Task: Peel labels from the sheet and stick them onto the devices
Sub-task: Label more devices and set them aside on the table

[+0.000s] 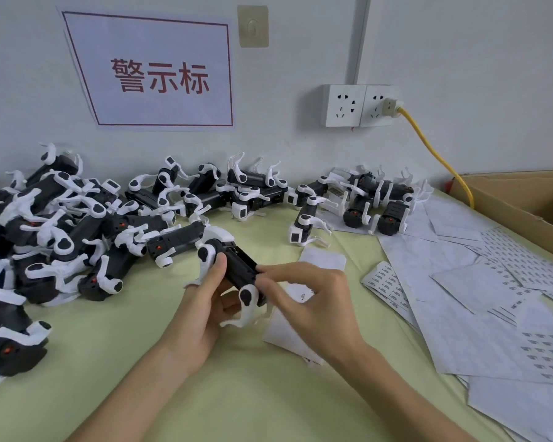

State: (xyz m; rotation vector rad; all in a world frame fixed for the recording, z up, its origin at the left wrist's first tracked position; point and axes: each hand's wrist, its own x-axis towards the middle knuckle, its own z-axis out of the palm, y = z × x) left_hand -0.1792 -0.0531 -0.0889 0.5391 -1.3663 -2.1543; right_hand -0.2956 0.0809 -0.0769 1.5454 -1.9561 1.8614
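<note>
My left hand (205, 301) grips a black device with white arms (237, 266) from below, its thumb lying on the device's left side. My right hand (307, 298) has its fingertips pinched against the right end of that device. Whether a label sits under those fingertips is hidden. A white label sheet (288, 333) lies on the table under my right hand. Several more label sheets (387, 285) with rows of small dark labels are spread to the right.
A big pile of the same black-and-white devices (61, 224) fills the left and back of the green table (230, 393). A smaller group (374, 199) lies at the back right. A cardboard box (524, 202) stands at the right edge. A yellow cable (434, 154) hangs from the wall socket.
</note>
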